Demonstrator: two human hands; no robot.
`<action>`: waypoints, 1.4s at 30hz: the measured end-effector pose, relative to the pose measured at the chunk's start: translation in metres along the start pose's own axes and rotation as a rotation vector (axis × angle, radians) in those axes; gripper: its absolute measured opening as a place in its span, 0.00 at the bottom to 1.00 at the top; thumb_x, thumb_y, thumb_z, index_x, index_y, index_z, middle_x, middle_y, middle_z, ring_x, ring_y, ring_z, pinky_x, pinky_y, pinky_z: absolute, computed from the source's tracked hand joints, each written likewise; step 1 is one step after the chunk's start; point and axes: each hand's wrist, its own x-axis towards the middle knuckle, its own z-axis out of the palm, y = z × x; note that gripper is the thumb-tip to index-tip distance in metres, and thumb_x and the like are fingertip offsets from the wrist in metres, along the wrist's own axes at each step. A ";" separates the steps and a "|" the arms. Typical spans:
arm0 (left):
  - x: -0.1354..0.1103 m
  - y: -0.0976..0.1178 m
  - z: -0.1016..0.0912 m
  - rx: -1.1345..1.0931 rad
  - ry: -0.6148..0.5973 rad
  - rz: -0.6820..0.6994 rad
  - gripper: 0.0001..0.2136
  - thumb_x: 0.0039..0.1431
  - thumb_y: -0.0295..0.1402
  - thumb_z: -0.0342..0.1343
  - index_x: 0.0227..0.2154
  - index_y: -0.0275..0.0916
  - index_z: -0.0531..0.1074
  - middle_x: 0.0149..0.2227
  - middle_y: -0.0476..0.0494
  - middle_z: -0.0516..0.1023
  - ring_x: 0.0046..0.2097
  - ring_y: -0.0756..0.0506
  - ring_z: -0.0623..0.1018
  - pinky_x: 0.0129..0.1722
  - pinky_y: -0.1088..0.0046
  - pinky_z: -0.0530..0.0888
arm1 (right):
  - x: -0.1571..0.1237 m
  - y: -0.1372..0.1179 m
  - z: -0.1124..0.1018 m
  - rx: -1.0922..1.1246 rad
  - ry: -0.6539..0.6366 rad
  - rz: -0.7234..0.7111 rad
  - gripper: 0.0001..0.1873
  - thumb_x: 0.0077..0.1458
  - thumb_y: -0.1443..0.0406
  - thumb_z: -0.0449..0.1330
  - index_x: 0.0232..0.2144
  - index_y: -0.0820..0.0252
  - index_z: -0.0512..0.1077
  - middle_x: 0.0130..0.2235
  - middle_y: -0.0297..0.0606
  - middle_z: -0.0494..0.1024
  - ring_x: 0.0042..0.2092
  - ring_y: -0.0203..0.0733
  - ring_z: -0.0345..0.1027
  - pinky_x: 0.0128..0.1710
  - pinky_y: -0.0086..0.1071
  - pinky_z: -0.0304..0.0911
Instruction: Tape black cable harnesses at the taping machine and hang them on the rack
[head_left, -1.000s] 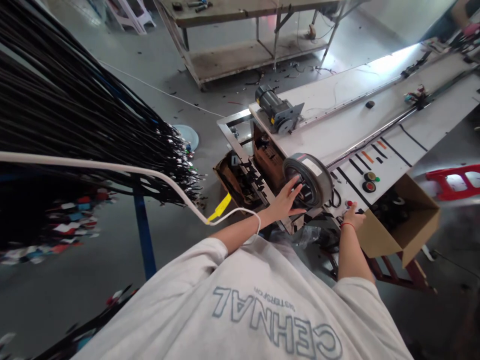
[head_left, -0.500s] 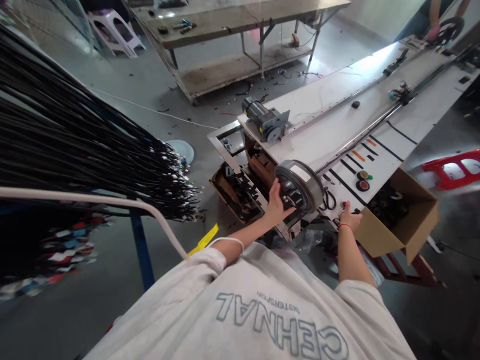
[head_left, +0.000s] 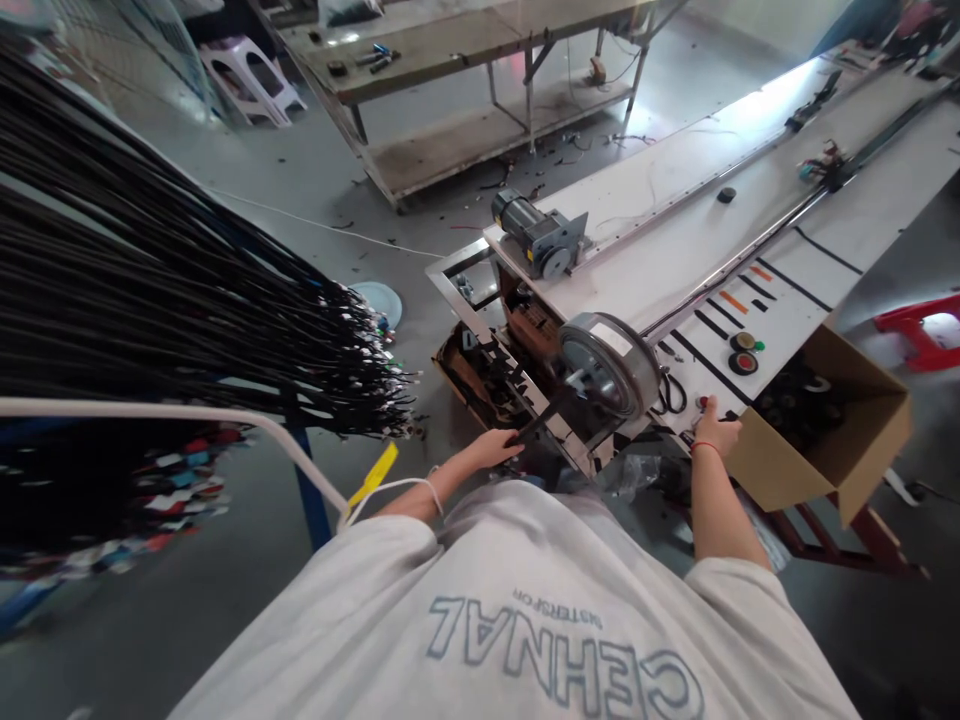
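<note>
My left hand [head_left: 496, 449] is closed on the end of a black strip [head_left: 541, 415], below and left of a grey metal wheel [head_left: 611, 367]. The strip runs from my fingers up to the wheel's hub side. What the strip is made of cannot be made out. My right hand [head_left: 718, 432] lies at the near edge of the white table [head_left: 637, 265], its visible fingers apart. One finger reaches a small red button [head_left: 703, 402]. Beside that hand lie black-handled scissors [head_left: 673, 392] and two round rolls [head_left: 743, 362].
A motor [head_left: 536, 232] sits on the table's left end. Black and orange strips [head_left: 732, 302] lie on the tabletop. An open cardboard box [head_left: 862, 430] stands right of my right hand. Many black cables [head_left: 187, 290] hang at left. A workbench [head_left: 450, 55] stands behind.
My left hand has moved from the wheel's hub down and left, and a black strip now stretches between it and the wheel. My right hand stays by the red button.
</note>
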 end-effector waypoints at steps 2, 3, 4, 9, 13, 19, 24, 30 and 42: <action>-0.014 0.004 -0.006 -0.017 0.077 0.036 0.17 0.60 0.45 0.50 0.32 0.36 0.74 0.30 0.44 0.77 0.33 0.46 0.74 0.35 0.73 0.68 | -0.001 -0.001 0.000 0.011 0.004 0.006 0.36 0.51 0.41 0.59 0.48 0.65 0.65 0.50 0.63 0.72 0.54 0.63 0.67 0.54 0.50 0.62; -0.022 0.008 -0.009 -0.054 0.126 0.052 0.18 0.61 0.45 0.49 0.32 0.35 0.75 0.30 0.45 0.77 0.32 0.46 0.73 0.34 0.74 0.67 | -0.001 -0.001 -0.001 0.015 0.006 0.012 0.35 0.51 0.42 0.59 0.48 0.65 0.65 0.50 0.64 0.72 0.54 0.63 0.67 0.54 0.51 0.62; -0.029 0.014 -0.012 -0.098 0.179 0.062 0.18 0.61 0.45 0.48 0.33 0.35 0.75 0.30 0.45 0.77 0.31 0.47 0.73 0.33 0.74 0.67 | -0.001 -0.002 -0.001 0.017 0.008 0.016 0.35 0.51 0.42 0.60 0.48 0.65 0.65 0.50 0.64 0.72 0.54 0.64 0.67 0.54 0.51 0.62; -0.043 0.045 -0.021 -0.200 0.342 0.058 0.16 0.61 0.43 0.50 0.35 0.34 0.76 0.28 0.47 0.77 0.27 0.49 0.70 0.29 0.75 0.64 | -0.003 -0.003 -0.003 0.012 0.007 0.004 0.36 0.51 0.42 0.59 0.49 0.66 0.65 0.51 0.64 0.71 0.55 0.64 0.67 0.54 0.51 0.62; -0.029 0.060 -0.024 -0.206 0.375 0.082 0.13 0.61 0.39 0.51 0.33 0.34 0.76 0.27 0.46 0.76 0.27 0.49 0.71 0.30 0.75 0.65 | -0.005 -0.004 -0.004 -0.001 -0.001 0.004 0.35 0.52 0.42 0.58 0.48 0.65 0.65 0.50 0.64 0.72 0.54 0.63 0.67 0.52 0.51 0.63; 0.000 0.050 -0.018 -0.244 0.312 0.149 0.16 0.61 0.42 0.51 0.31 0.34 0.75 0.29 0.45 0.77 0.30 0.48 0.72 0.33 0.75 0.67 | -0.008 -0.007 -0.006 0.014 0.002 0.021 0.35 0.52 0.42 0.59 0.48 0.65 0.65 0.51 0.64 0.72 0.54 0.63 0.67 0.53 0.51 0.62; 0.022 0.020 -0.009 -0.282 0.024 0.093 0.18 0.59 0.46 0.53 0.27 0.34 0.73 0.23 0.49 0.74 0.27 0.49 0.72 0.30 0.76 0.67 | -0.009 -0.009 -0.007 0.028 0.012 0.039 0.35 0.52 0.43 0.59 0.48 0.65 0.64 0.50 0.64 0.72 0.55 0.63 0.66 0.54 0.51 0.61; -0.005 -0.001 -0.048 -0.328 0.209 0.045 0.20 0.57 0.49 0.54 0.31 0.34 0.75 0.28 0.46 0.75 0.31 0.48 0.72 0.32 0.75 0.67 | -0.007 -0.009 -0.006 0.027 0.009 0.033 0.34 0.51 0.43 0.60 0.47 0.64 0.64 0.51 0.64 0.72 0.55 0.63 0.66 0.54 0.51 0.62; -0.047 0.028 -0.026 -1.104 -0.282 0.039 0.21 0.65 0.47 0.48 0.43 0.33 0.74 0.26 0.48 0.73 0.17 0.57 0.59 0.19 0.80 0.61 | -0.004 -0.009 -0.004 0.017 0.008 0.017 0.33 0.52 0.44 0.59 0.47 0.64 0.63 0.52 0.64 0.71 0.56 0.64 0.66 0.55 0.52 0.61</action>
